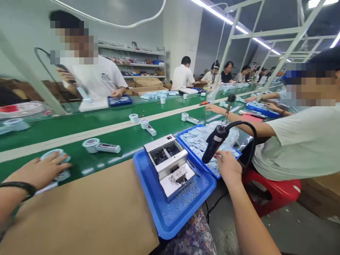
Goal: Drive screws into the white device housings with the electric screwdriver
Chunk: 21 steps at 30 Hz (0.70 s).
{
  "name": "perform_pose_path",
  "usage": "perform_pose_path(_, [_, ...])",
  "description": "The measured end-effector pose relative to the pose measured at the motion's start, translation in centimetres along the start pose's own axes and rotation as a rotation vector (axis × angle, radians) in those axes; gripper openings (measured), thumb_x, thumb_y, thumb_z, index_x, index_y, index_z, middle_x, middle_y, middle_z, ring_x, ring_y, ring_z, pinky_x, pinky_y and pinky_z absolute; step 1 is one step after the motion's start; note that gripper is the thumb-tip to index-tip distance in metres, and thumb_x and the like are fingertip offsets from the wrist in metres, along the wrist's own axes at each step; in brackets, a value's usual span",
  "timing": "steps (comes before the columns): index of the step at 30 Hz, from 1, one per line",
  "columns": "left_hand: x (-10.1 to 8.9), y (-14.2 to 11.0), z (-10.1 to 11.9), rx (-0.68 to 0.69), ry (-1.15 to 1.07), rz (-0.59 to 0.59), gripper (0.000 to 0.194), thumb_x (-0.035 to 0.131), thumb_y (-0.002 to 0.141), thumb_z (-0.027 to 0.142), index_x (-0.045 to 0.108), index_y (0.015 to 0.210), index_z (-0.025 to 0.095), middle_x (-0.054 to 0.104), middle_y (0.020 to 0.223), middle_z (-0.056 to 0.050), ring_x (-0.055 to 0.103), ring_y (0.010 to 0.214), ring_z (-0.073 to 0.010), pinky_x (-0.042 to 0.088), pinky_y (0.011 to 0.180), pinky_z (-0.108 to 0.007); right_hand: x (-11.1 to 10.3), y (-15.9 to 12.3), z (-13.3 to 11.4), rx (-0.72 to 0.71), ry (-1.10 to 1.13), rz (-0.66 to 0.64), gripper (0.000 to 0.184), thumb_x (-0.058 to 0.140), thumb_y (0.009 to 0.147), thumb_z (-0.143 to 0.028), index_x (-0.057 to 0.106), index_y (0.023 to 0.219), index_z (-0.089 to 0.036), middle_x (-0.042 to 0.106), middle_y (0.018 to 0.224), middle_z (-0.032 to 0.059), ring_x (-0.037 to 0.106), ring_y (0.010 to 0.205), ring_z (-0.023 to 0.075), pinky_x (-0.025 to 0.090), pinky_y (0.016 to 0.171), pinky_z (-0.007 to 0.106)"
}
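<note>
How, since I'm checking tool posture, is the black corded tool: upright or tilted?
Tilted: the black corded tool leans in view, cable end high and rightward, lower end leftward.

Bright w/ ovhd tube lights (218, 15), glare on belt (127, 136), edges stretched.

No word, brand or number can be read for certain. A small pale label (217, 138) sits on the black screwdriver (213, 146), its print too fine to make out. Dark lettering or a logo (105, 77) marks the chest of a co-worker's white T-shirt (92, 76), likewise illegible. The dark strip (108, 147) along the handle of a pale blue device (92, 144) shows light marks, too small to tell as text or otherwise.
</note>
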<state>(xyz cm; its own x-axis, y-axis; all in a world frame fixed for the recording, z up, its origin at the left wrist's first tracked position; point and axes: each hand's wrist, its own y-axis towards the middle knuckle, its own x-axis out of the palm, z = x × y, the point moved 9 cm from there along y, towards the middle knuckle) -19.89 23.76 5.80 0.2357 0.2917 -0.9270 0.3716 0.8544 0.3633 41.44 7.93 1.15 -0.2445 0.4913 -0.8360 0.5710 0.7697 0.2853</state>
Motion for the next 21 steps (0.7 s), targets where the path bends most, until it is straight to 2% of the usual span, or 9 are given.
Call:
perform_pose_path(2, [0.4, 0.6, -0.4, -0.017, 0.032, -0.079, 0.098, 0.012, 0.096, 0.092, 0.074, 0.081, 0.018, 0.075, 0.080, -0.004, 0.075, 0.098, -0.0286, 0.057, 0.093, -0.047, -1.2, -1.0, 0.1, -0.021, 0.062, 0.070, 0.030, 0.057, 0.101, -0.034, 0.081, 0.114, -0.021, 0.079, 0.125, 0.0141, 0.076, 0.102, 0.0256, 0.055, 0.084, 0.036])
perform_pose_path(4, [0.1, 0.6, 1.1, -0.024, 0.020, -0.107, 0.087, 0.031, 0.094, 0.093, 0.079, 0.096, 0.020, 0.073, 0.080, 0.004, 0.076, 0.088, -0.0203, 0.057, 0.087, -0.032, -2.1, -2.4, 0.5, -0.026, 0.161, 0.140, 0.035, 0.053, 0.100, -0.036, 0.080, 0.115, -0.018, 0.081, 0.123, 0.0158, 0.079, 0.101, 0.0271, 0.059, 0.090, 0.039])
perform_pose_path(6, [-1.0, -0.4, 4.9, 0.015, -0.016, -0.076, 0.071, 0.045, 0.097, 0.084, 0.079, 0.106, 0.022, 0.073, 0.079, 0.005, 0.075, 0.077, -0.0180, 0.055, 0.074, -0.023, -2.2, -4.0, 0.8, -0.003, 0.357, 0.165, 0.038, 0.056, 0.098, -0.040, 0.079, 0.116, -0.016, 0.084, 0.113, 0.0170, 0.081, 0.090, 0.0275, 0.063, 0.087, 0.041])
perform_pose_path(9, [-2.5, -3.1, 13.2, 0.148, -0.180, -0.001, 0.044, 0.065, 0.098, 0.065, 0.076, 0.109, 0.024, 0.080, 0.091, -0.001, 0.078, 0.082, -0.0234, 0.058, 0.073, -0.026, -1.3, -7.1, -0.9, -0.020, 0.699, 0.051, 0.038, 0.070, 0.092, -0.045, 0.079, 0.116, -0.018, 0.084, 0.104, 0.0146, 0.081, 0.080, 0.0261, 0.067, 0.077, 0.039])
perform_pose_path(11, [-2.1, -5.1, 18.5, 0.223, -0.360, -0.070, 0.031, 0.070, 0.098, 0.052, 0.075, 0.112, 0.025, 0.080, 0.093, -0.003, 0.077, 0.080, -0.0229, 0.060, 0.071, -0.027, -1.5, -9.6, -4.7, -0.158, 0.833, -0.069, 0.027, 0.074, 0.092, -0.038, 0.081, 0.111, -0.021, 0.084, 0.102, 0.0117, 0.081, 0.084, 0.0244, 0.068, 0.076, 0.036])
perform_pose_path(14, [-0.2, -7.2, 24.2, 0.237, -0.704, -0.241, 0.022, 0.066, 0.101, 0.039, 0.072, 0.117, 0.025, 0.080, 0.101, -0.004, 0.076, 0.084, -0.0203, 0.062, 0.078, -0.028, -3.4, -13.6, -12.7, -0.549, 0.922, -0.173, 0.020, 0.072, 0.094, -0.022, 0.082, 0.111, -0.027, 0.082, 0.097, 0.0061, 0.077, 0.079, 0.0197, 0.066, 0.070, 0.030])
perform_pose_path(17, [1.4, -8.0, 26.3, 0.184, -0.983, -0.275, 0.033, 0.064, 0.103, 0.041, 0.068, 0.130, 0.022, 0.080, 0.109, -0.008, 0.076, 0.091, -0.0220, 0.065, 0.084, -0.033, -5.5, -16.2, -19.1, -0.887, 0.809, -0.039, 0.030, 0.064, 0.098, -0.010, 0.078, 0.121, -0.024, 0.083, 0.100, 0.0075, 0.077, 0.087, 0.0210, 0.065, 0.079, 0.034])
perform_pose_path(19, [2.5, -8.3, 26.5, 0.145, -1.086, -0.270, 0.040, 0.062, 0.106, 0.047, 0.066, 0.136, 0.021, 0.078, 0.111, -0.010, 0.075, 0.094, -0.0241, 0.066, 0.084, -0.036, -5.9, -17.2, -21.7, -1.035, 0.694, 0.050, 0.026, 0.061, 0.101, -0.008, 0.078, 0.116, -0.020, 0.084, 0.101, 0.0085, 0.075, 0.089, 0.0226, 0.063, 0.083, 0.038])
perform_pose_path(21, [3.4, -8.6, 26.2, 0.133, -1.147, -0.229, 0.048, 0.058, 0.107, 0.053, 0.063, 0.143, 0.022, 0.076, 0.120, -0.012, 0.074, 0.105, -0.0268, 0.065, 0.090, -0.039, -5.5, -17.9, -23.2, -1.132, 0.607, 0.060, 0.024, 0.060, 0.102, -0.007, 0.079, 0.113, -0.017, 0.084, 0.102, 0.0081, 0.071, 0.088, 0.0227, 0.061, 0.082, 0.039])
